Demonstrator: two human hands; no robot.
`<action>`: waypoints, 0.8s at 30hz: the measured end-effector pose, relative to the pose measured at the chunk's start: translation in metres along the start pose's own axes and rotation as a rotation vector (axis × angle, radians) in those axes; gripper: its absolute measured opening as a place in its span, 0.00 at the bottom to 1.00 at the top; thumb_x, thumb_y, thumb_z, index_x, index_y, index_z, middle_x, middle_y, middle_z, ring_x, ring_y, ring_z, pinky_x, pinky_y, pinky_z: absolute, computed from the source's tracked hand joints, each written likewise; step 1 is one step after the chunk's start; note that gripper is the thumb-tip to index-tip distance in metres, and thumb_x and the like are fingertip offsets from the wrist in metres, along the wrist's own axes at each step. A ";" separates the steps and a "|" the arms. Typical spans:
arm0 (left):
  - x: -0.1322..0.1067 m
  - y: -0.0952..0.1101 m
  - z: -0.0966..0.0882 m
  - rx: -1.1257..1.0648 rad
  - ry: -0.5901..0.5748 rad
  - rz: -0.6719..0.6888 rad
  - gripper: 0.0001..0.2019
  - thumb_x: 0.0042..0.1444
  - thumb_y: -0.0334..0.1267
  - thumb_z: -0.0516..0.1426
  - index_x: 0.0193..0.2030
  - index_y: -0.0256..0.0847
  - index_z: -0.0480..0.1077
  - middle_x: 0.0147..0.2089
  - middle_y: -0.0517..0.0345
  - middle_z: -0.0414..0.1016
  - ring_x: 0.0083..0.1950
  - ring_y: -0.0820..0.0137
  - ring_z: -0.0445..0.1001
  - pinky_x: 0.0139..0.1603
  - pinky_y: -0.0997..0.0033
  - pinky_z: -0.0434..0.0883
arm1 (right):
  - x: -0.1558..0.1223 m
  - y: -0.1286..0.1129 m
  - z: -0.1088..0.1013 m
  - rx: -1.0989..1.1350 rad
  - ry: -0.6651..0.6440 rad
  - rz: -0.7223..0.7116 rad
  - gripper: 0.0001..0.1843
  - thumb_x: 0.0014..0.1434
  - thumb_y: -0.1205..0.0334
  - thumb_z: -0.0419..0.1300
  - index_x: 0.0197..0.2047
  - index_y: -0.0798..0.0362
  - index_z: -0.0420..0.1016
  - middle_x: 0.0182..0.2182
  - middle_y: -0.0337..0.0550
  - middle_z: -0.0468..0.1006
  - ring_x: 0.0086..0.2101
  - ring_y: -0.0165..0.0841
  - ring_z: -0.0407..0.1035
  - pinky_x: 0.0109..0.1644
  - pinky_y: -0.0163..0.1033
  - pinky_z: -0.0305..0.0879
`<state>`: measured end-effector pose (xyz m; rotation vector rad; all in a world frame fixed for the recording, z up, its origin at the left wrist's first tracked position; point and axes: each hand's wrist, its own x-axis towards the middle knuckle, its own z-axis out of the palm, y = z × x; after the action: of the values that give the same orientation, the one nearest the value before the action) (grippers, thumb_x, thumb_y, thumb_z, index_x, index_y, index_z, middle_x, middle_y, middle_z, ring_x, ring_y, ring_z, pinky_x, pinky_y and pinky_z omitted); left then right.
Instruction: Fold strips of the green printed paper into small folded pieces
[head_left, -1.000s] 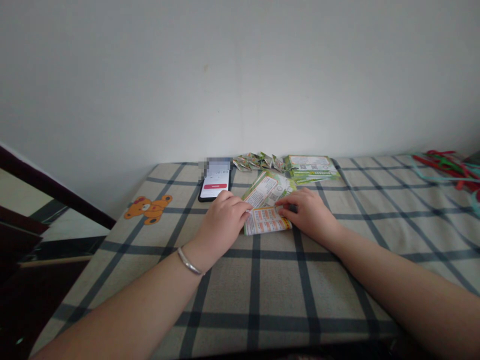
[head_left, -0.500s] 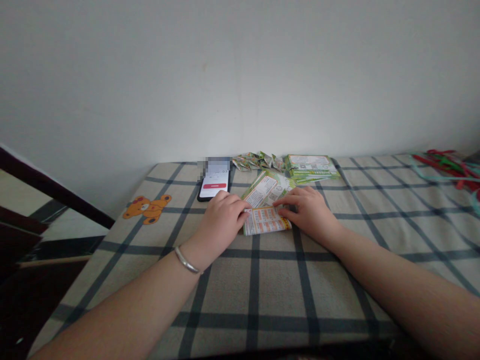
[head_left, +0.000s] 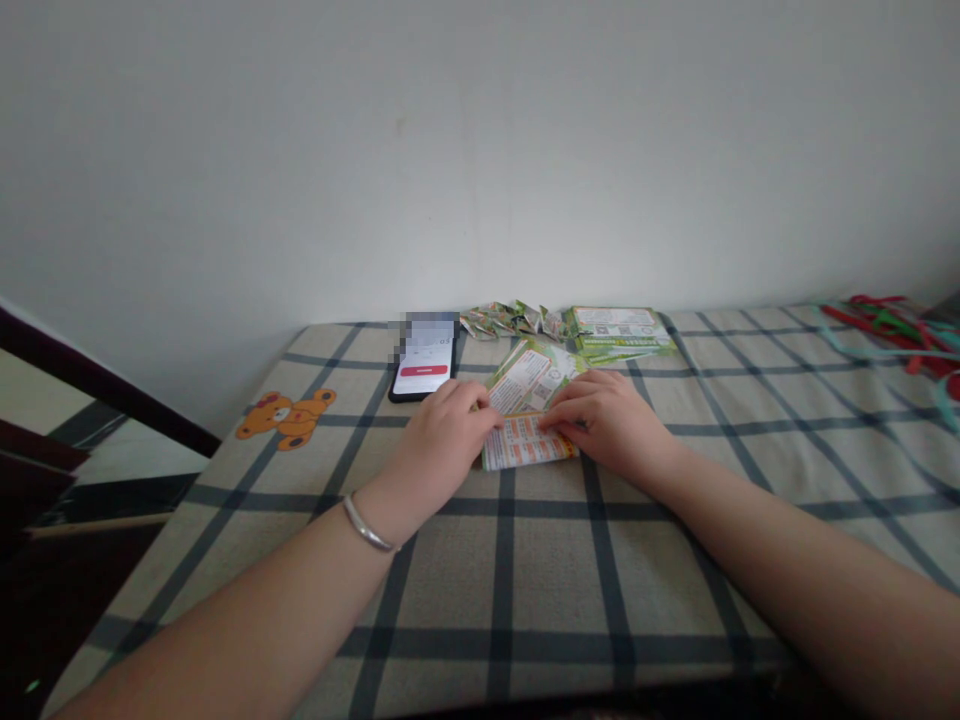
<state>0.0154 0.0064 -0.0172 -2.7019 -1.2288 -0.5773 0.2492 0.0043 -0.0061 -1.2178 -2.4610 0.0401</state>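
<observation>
A green and orange printed leaflet lies on the checked tablecloth, its near edge folded over. My left hand, with a silver bangle on the wrist, presses curled fingers on the leaflet's left edge. My right hand presses on the fold from the right, its fingertips close to those of the left hand. Both hands hold the paper flat against the table.
A phone with a lit screen lies behind my left hand. Small folded paper pieces and a stack of leaflets sit by the wall. Red and green ribbons lie at far right. A bear print marks the cloth's left side.
My right hand's fingers have slid left along the fold toward the left hand. The view has shifted slightly; the leaflet stays in place.
</observation>
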 end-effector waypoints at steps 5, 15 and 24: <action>0.004 0.006 -0.009 0.012 -0.142 0.078 0.08 0.63 0.30 0.55 0.36 0.37 0.75 0.36 0.54 0.74 0.43 0.65 0.68 0.44 0.63 0.69 | -0.001 -0.004 -0.004 -0.028 -0.032 0.037 0.05 0.58 0.57 0.65 0.37 0.43 0.83 0.37 0.37 0.82 0.42 0.37 0.71 0.55 0.49 0.58; 0.002 0.013 -0.018 -0.012 -0.230 -0.007 0.07 0.60 0.38 0.59 0.41 0.38 0.77 0.42 0.52 0.74 0.46 0.62 0.71 0.47 0.61 0.71 | -0.006 -0.018 -0.001 -0.129 -0.021 0.089 0.08 0.55 0.51 0.66 0.35 0.45 0.82 0.38 0.40 0.80 0.46 0.43 0.69 0.66 0.70 0.35; -0.004 0.016 -0.015 -0.073 -0.266 -0.058 0.06 0.61 0.35 0.58 0.42 0.37 0.74 0.45 0.51 0.71 0.48 0.63 0.72 0.51 0.58 0.72 | -0.005 -0.020 0.001 -0.211 -0.047 0.045 0.11 0.57 0.52 0.65 0.40 0.48 0.82 0.38 0.42 0.79 0.45 0.42 0.70 0.68 0.63 0.39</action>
<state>0.0208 -0.0110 -0.0038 -2.8855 -1.3745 -0.2795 0.2358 -0.0117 -0.0048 -1.3735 -2.5291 -0.1844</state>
